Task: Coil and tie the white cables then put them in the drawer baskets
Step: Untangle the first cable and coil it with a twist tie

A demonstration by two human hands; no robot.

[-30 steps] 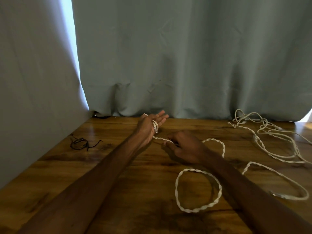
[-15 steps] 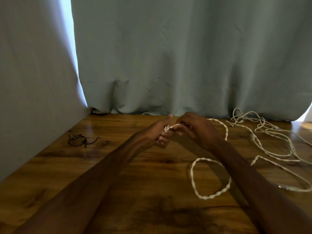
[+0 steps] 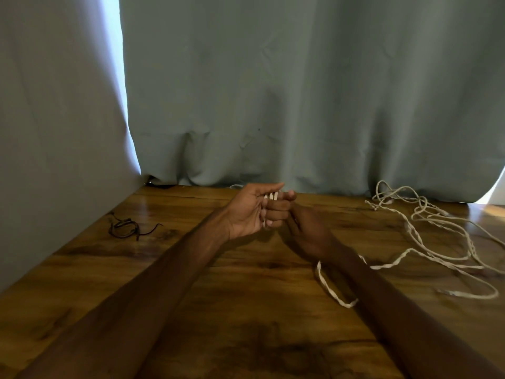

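Beside the right hand (image 3: pixel 310 233), the left hand (image 3: pixel 252 213) clasped several turns of white cable (image 3: pixel 272 196). Whether the right hand gripped anything could not be told.

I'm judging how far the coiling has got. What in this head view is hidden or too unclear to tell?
- Head view, turns of the white twisted cable on the left hand: its curled fingers cover all but three strands.
- Grip of the right hand: its back faces the camera, fingertips hidden.
- Extent of the loose white cable tangle: cut off by the right edge.
- Small black cord: too small to identify.
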